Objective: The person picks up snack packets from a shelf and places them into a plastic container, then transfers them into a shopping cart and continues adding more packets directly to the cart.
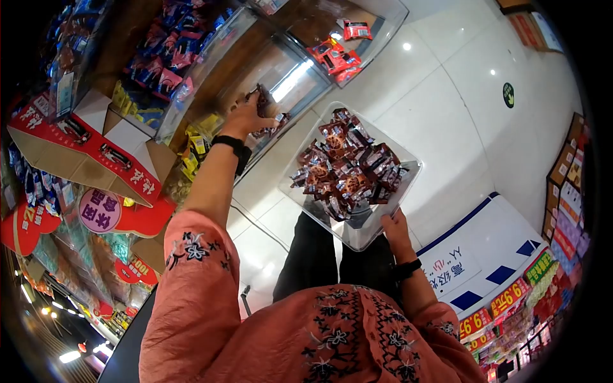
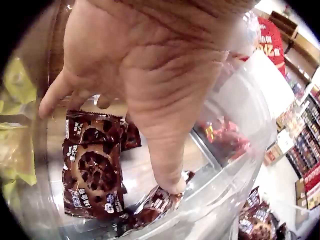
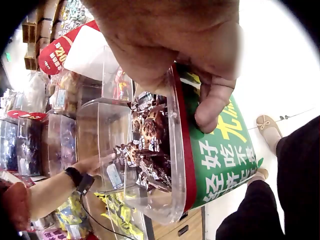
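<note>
My left hand (image 1: 242, 120) reaches down inside a clear display bin (image 2: 252, 107), fingers and thumb spread. Its thumb touches a brown cookie packet (image 2: 154, 204) by the bin wall, while the fingers are over other cookie packets (image 2: 92, 177) on the bin floor. My right hand (image 1: 397, 233) grips the edge of a clear plastic box (image 1: 414, 173) held in front of my body. Many cookie packets (image 1: 348, 166) in brown wrappers are heaped in that box. In the right wrist view, fingers curl over the box's side, which bears a green label (image 3: 220, 150).
Yellow packets (image 1: 193, 153) lie in the compartment left of my left hand. Red packets (image 1: 335, 57) sit in the bin beyond it. A red and white cardboard display (image 1: 96, 147) stands at left. Pale tiled floor (image 1: 447, 96) extends to the right.
</note>
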`<action>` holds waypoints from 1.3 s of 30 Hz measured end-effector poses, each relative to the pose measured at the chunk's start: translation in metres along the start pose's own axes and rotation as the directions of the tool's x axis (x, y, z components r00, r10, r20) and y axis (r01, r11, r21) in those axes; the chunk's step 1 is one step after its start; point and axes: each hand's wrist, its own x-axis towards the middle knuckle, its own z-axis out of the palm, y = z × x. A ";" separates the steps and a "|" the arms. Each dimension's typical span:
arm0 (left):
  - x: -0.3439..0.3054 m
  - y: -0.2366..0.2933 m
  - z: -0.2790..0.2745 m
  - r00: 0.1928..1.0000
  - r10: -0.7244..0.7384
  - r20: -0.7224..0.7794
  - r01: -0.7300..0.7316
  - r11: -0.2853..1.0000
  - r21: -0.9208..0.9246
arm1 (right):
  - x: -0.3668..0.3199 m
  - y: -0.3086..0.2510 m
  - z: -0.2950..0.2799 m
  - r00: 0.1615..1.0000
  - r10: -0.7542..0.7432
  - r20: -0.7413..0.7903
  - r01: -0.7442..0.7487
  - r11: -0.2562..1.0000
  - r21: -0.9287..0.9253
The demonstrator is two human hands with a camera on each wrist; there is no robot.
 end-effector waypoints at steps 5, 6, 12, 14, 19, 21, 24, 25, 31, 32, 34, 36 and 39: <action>0.007 0.017 0.010 0.998 -0.003 0.062 -0.001 0.999 0.053 | -0.002 -0.006 0.005 1.000 0.018 -0.005 -0.018 1.000 -0.021; 0.009 0.016 0.009 0.995 -0.009 0.102 0.006 0.999 0.035 | -0.002 -0.008 0.007 1.000 0.015 -0.014 -0.016 1.000 -0.017; 0.024 -0.008 0.018 0.980 0.071 0.187 -0.060 0.996 -0.061 | -0.001 -0.005 0.004 1.000 0.004 -0.012 -0.004 1.000 -0.011; 0.018 -0.004 0.019 0.983 0.061 0.175 -0.054 0.998 -0.045 | -0.001 -0.007 0.005 1.000 -0.012 -0.006 0.012 1.000 -0.017; 0.015 -0.004 0.029 0.985 0.005 0.170 -0.007 1.000 0.012 | 0.001 -0.004 0.002 0.999 0.027 -0.016 -0.028 0.999 -0.024; 0.015 -0.007 0.032 0.993 -0.016 0.113 0.016 1.000 0.001 | 0.001 -0.004 0.002 0.999 0.031 -0.025 -0.031 0.999 -0.012; 0.008 -0.005 0.032 1.000 -0.031 0.000 0.031 0.999 -0.037 | 0.000 -0.005 0.002 0.999 0.036 -0.031 -0.036 0.999 -0.001; 0.003 -0.002 0.027 0.998 -0.034 -0.044 0.032 0.998 -0.054 | 0.000 -0.006 0.002 0.999 0.035 -0.035 -0.035 0.999 -0.004; 0.016 -0.011 0.022 0.968 -0.136 0.210 0.174 0.969 -0.175 | 0.003 0.003 -0.006 0.998 0.061 -0.009 -0.061 0.998 -0.015; 0.018 -0.014 0.028 0.973 -0.136 0.188 0.172 0.966 -0.191 | 0.004 0.004 -0.007 0.998 0.062 -0.007 -0.062 0.998 -0.016; 0.019 -0.014 0.034 0.981 -0.133 0.145 0.163 0.961 -0.222 | 0.003 0.001 -0.006 0.997 0.079 -0.017 -0.079 0.997 0.004; 0.018 -0.014 0.037 0.984 -0.108 0.144 0.143 0.953 -0.267 | 0.002 0.002 -0.005 0.998 0.066 -0.020 -0.066 0.998 0.024; 0.017 -0.013 0.043 0.991 -0.058 0.118 0.087 0.962 -0.258 | 0.001 0.001 -0.006 0.999 0.032 -0.010 -0.032 0.999 0.032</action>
